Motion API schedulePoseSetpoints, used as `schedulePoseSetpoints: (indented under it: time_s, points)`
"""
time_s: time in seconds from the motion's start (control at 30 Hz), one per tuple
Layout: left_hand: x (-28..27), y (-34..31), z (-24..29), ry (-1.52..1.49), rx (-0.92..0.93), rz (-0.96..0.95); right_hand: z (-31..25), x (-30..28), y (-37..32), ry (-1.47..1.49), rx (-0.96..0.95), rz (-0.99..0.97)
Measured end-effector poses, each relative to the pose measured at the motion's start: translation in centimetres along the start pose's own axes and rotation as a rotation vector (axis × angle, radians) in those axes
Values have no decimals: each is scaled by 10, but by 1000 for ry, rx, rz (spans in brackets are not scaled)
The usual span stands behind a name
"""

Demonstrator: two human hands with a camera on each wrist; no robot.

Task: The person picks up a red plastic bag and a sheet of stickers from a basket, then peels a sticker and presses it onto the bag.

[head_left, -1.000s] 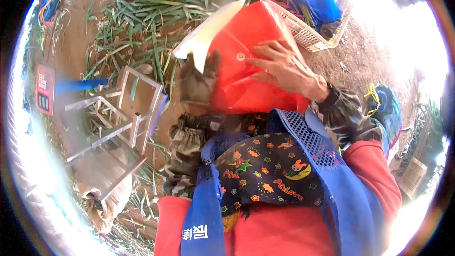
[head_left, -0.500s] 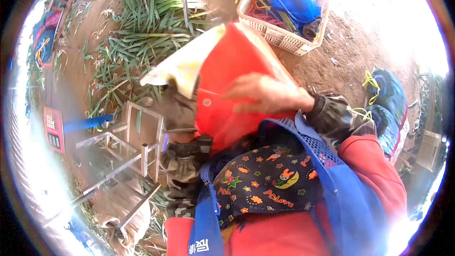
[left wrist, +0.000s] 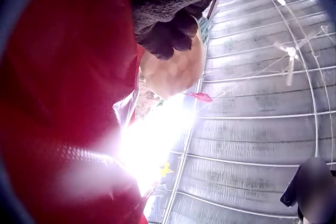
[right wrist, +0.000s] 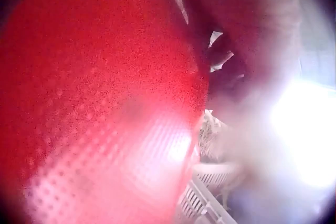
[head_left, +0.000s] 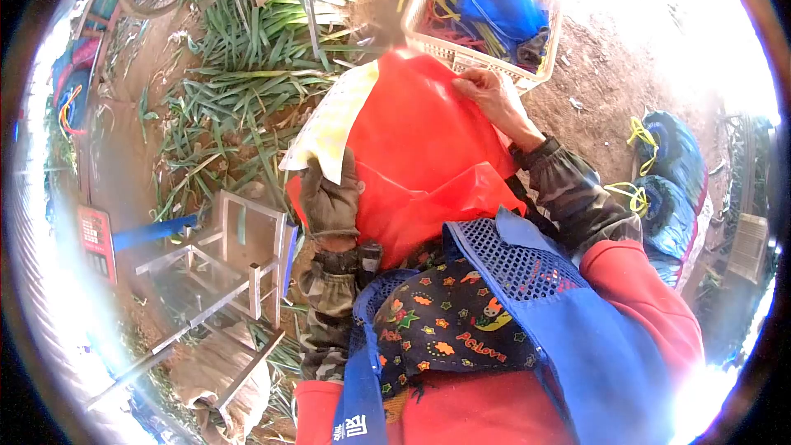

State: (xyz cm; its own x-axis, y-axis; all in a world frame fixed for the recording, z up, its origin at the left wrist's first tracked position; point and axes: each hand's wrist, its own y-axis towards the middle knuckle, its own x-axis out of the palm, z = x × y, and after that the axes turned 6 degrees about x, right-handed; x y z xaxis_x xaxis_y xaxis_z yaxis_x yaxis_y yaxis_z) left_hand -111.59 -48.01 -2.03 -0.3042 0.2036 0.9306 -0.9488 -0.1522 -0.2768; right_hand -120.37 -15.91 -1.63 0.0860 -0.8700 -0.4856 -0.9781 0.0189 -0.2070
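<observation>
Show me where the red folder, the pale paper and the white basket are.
red folder (head_left: 420, 140), head view, middle of its front.
pale paper (head_left: 329, 124), head view, middle of the sheet.
white basket (head_left: 437, 48), head view, near wall.

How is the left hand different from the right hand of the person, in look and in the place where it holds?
The left hand wears a dark glove; the right hand is bare. The left hand grips the red folder at its near left edge, just under the pale sheet; the right hand pinches the far top edge, close to the white basket. Both hold the same red folder.
</observation>
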Motion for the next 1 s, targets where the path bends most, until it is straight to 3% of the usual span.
schedulePoseSetpoints:
  time_s: [0.17, 0.2, 0.23, 0.4, 0.5, 0.63, 0.67, 0.77, 0.8, 0.87, 1.0]
  points:
    - [4, -7, 1, -15, 19, 35, -38, -17, -20, -300, -242, 209]
    - [3, -7, 1, -24, 30, 63, -42, -21, -22, -417, -434, 311]
    - [3, -8, 0, -33, 41, 90, -48, -23, -25, -451, -494, 335]
    - [5, -11, 1, -11, -45, -96, -61, -27, -40, -487, -727, 392]
    - [-7, -8, 6, -11, -61, -83, -62, -28, -47, -513, -691, 318]
    - [6, -6, -2, -70, 10, -9, -57, -36, -33, -457, -214, 210]
    - [17, -6, -8, 35, 73, 94, -50, -37, -24, -492, -240, 257]
    - [10, -3, -13, 147, 99, 49, -67, -37, -14, -504, -356, 278]
    - [7, -5, -12, 191, 103, 41, -81, -33, -14, -447, -432, 212]
    - [5, -3, -10, 173, 38, -174, -112, -19, -20, -347, -584, 110]
    - [42, -17, -22, 421, 40, -68, -136, 22, -21, -422, -831, -70]
